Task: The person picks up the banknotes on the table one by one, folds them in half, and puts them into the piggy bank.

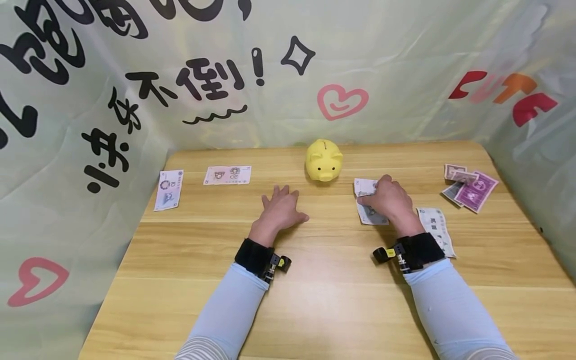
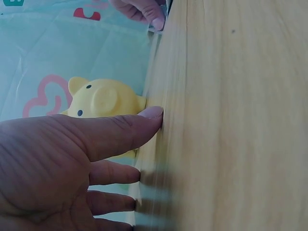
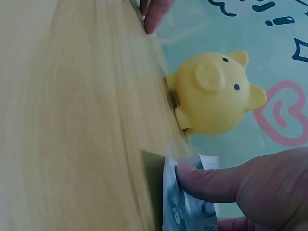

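My right hand (image 1: pixel 392 200) pinches a grey-blue banknote (image 1: pixel 371 218), with the thumb across its face in the right wrist view and the other fingers partly hidden behind it. The note looks creased and stands up from the tabletop there. To the left, my left hand (image 1: pixel 281 210) holds nothing; its fingers are spread low over the wooden table (image 1: pixel 315 300). Between and beyond the two hands stands a yellow piggy bank (image 1: pixel 324 162), its snout toward me and a slot in its top. The thumb of the left hand overlaps the piggy bank in the left wrist view.
A pale banknote (image 1: pixel 434 227) lies partly under my right forearm. Farther right is a loose pile of purple and grey notes (image 1: pixel 478 191). On the left lie a pinkish note (image 1: pixel 227 175) and a pale violet note (image 1: pixel 168 190). A printed cloth (image 1: pixel 270 120) surrounds the table.
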`<state>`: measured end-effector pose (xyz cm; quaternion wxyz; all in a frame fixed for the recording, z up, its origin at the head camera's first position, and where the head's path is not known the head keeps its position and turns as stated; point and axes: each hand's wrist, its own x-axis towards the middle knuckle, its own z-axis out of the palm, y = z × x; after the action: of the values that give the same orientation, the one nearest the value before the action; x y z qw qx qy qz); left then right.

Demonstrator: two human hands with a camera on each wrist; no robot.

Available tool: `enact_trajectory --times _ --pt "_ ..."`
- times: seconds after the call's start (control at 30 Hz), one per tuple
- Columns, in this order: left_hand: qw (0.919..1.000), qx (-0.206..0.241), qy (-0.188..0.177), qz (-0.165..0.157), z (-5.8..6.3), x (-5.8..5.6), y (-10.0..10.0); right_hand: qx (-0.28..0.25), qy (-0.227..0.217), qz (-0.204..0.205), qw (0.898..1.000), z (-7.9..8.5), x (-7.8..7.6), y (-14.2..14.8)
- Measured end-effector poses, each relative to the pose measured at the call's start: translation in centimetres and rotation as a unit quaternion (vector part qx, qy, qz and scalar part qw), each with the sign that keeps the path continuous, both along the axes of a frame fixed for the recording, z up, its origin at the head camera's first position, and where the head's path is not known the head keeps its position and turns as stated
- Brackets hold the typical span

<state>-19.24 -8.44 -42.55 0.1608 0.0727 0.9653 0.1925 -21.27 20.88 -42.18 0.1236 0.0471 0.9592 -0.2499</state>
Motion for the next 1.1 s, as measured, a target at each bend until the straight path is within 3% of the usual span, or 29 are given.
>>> enact_trajectory --times 0.33,0.57,0.7,0.87,1.0,1.1 --pt "0.9998 0.003 -0.015 -0.015 0.5 0.5 0.5 -0.053 -0.025 0.017 0.998 -0.1 0.2 -0.4" --pt "0.9965 0.063 0.000 -0.055 1.1 0.8 1.4 -0.114 -0.018 0.036 0.993 0.8 0.5 -1.7" --pt "0.9948 0.081 0.000 -0.063 1.1 0.8 1.7 -0.078 -0.007 0.050 0.996 0.7 1.0 -2.8" --pt "0.9948 0.067 -0.007 -0.076 1.0 1.0 1.9 0.000 0.017 0.079 0.997 0.0 1.5 -4.0" --pt "0.9942 0.067 -0.002 -0.084 1.1 1.1 1.9 0.011 0.053 0.090 0.994 -0.5 1.5 -4.4" --pt "0.9940 0.083 0.000 -0.071 1.1 1.0 2.0 -0.011 0.062 0.095 0.994 -0.7 1.4 -4.5"
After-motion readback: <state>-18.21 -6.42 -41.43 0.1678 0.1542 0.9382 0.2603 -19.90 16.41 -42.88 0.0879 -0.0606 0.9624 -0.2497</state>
